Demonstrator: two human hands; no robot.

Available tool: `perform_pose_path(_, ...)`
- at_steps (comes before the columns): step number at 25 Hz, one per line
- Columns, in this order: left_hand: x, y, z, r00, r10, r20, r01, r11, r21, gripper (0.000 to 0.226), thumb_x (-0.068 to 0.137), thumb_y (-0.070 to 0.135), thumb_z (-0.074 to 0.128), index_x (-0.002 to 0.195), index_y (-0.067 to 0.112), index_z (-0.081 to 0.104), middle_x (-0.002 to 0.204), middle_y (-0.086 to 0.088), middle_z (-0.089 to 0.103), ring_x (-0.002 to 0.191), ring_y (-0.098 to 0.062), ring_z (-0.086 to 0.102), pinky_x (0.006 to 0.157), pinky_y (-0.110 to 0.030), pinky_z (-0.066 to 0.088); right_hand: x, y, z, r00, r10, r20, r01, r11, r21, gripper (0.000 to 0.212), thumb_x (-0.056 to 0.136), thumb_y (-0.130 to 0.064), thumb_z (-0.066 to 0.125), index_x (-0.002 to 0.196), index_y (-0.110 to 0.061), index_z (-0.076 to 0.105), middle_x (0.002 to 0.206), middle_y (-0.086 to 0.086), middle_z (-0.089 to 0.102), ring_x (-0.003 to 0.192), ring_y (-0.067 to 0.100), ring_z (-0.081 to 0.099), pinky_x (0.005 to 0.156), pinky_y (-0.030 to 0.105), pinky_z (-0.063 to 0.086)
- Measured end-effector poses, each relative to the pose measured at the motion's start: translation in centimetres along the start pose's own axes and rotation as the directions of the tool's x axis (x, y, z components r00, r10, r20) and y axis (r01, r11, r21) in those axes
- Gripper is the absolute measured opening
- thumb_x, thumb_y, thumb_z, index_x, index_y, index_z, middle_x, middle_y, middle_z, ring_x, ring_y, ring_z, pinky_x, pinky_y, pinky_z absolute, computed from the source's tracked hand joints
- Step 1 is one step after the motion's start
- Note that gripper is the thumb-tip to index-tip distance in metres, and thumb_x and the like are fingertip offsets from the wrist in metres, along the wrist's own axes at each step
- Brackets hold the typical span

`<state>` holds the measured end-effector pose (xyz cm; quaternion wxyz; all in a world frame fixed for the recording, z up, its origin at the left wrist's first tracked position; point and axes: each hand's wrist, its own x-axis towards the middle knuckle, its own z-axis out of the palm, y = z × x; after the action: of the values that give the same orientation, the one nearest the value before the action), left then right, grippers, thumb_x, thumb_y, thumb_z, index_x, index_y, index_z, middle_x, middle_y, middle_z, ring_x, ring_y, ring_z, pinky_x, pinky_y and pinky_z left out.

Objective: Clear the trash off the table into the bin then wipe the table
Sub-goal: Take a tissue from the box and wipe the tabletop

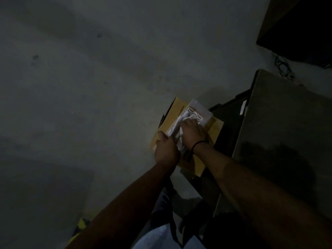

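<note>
Dim grey concrete floor fills the view, with the dark desk (287,123) at the right; beside it stands the yellow cardboard bin (176,114); the right grip (193,133) clutches crumpled clear plastic trash (199,112) over the bin's mouth; the left grip (166,148) sits at the near rim, its hold impossible to tell; best to push the bundle well down before letting go, steadying the bin.

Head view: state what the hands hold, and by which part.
The right hand grips the crumpled white plastic wrapping by its near end, over the cardboard box. The left hand touches its near-left edge; too dim to tell a grip.
</note>
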<state>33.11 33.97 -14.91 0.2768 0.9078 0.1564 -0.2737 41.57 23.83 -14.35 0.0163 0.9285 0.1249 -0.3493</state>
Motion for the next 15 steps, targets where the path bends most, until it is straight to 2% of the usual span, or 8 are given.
perform_pose_path(2, 0.5, -0.2, -0.3, 1.0, 0.014, 0.011, -0.015, 0.999, 0.036, 0.048, 0.09, 0.028, 0.074, 0.133, 0.014, 0.056, 0.136, -0.014, 0.037, 0.101, -0.034, 0.058, 0.071, -0.037, 0.047, 0.2, -0.3, 1.0, 0.999, -0.042, 0.01, 0.042, 0.999, 0.005, 0.075, 0.085, -0.027, 0.075, 0.151, -0.021, 0.038, 0.149, 0.008, 0.047, 0.137, 0.029, 0.042, 0.11, 0.043, 0.04)
perform_pose_path(4, 0.9, -0.3, -0.5, 0.998, 0.055, 0.009, -0.055, 0.996, 0.07, 0.052, 0.092, 0.025, 0.07, 0.139, 0.013, 0.053, 0.134, -0.014, 0.041, 0.101, -0.034, 0.06, 0.069, -0.038, 0.046, 0.3, -0.2, 1.0, 1.0, -0.025, -0.006, 0.025, 0.995, 0.096, 0.071, 0.088, -0.025, 0.072, 0.15, -0.02, 0.04, 0.149, 0.007, 0.049, 0.137, 0.029, 0.043, 0.111, 0.043, 0.041)
perform_pose_path(7, 1.1, -0.1, -0.3, 0.994, 0.105, 0.042, -0.108, 0.992, 0.072, 0.071, 0.093, 0.032, 0.071, 0.153, 0.014, 0.039, 0.135, -0.014, 0.051, 0.107, -0.032, 0.062, 0.072, -0.038, 0.05, 0.2, -0.1, 0.3, 0.997, 0.027, -0.068, -0.014, 0.983, 0.184, 0.065, 0.093, -0.03, 0.065, 0.152, -0.017, 0.04, 0.153, 0.008, 0.046, 0.141, 0.03, 0.037, 0.115, 0.044, 0.037)
perform_pose_path(9, 1.3, -0.1, 0.4, 0.99, 0.116, 0.077, -0.12, 0.992, 0.047, 0.079, 0.093, 0.039, 0.072, 0.156, 0.012, 0.033, 0.14, -0.015, 0.053, 0.113, -0.032, 0.062, 0.08, -0.041, 0.057, -0.1, 0.3, 0.1, 0.992, 0.082, -0.101, -0.06, 0.977, 0.206, 0.073, 0.092, -0.036, 0.069, 0.154, -0.018, 0.035, 0.157, 0.01, 0.036, 0.143, 0.032, 0.033, 0.115, 0.043, 0.035)
perform_pose_path(11, 1.5, -0.3, 1.1, 0.988, 0.123, 0.098, -0.129, 0.99, 0.056, 0.08, 0.096, 0.04, 0.07, 0.158, 0.011, 0.03, 0.147, -0.016, 0.049, 0.118, -0.033, 0.062, 0.086, -0.043, 0.058, -0.3, 0.8, 0.0, 0.976, 0.187, -0.115, -0.158, 0.961, 0.226, 0.079, 0.09, -0.035, 0.071, 0.155, -0.021, 0.029, 0.157, 0.013, 0.03, 0.138, 0.033, 0.038, 0.109, 0.043, 0.04)
perform_pose_path(13, 1.7, -0.5, 1.6, 0.986, 0.14, 0.092, -0.145, 0.988, 0.06, 0.074, 0.098, 0.041, 0.066, 0.157, 0.012, 0.033, 0.151, -0.017, 0.047, 0.118, -0.033, 0.062, 0.087, -0.042, 0.058, -0.1, 1.0, 0.2, 0.958, 0.273, -0.089, -0.238, 0.928, 0.286, 0.079, 0.091, -0.029, 0.069, 0.156, -0.021, 0.025, 0.154, 0.016, 0.032, 0.134, 0.035, 0.044, 0.102, 0.045, 0.046)
perform_pose_path(15, 1.8, -0.6, 1.6, 0.983, 0.159, 0.092, -0.163, 0.986, 0.039, 0.072, 0.098, 0.048, 0.062, 0.156, 0.013, 0.037, 0.15, -0.017, 0.048, 0.117, -0.033, 0.063, 0.087, -0.041, 0.058, 0.4, 0.8, 0.2, 0.954, 0.297, -0.031, -0.267, 0.896, 0.355, 0.081, 0.093, -0.025, 0.068, 0.158, -0.02, 0.019, 0.155, 0.019, 0.033, 0.137, 0.037, 0.043, 0.103, 0.047, 0.047)
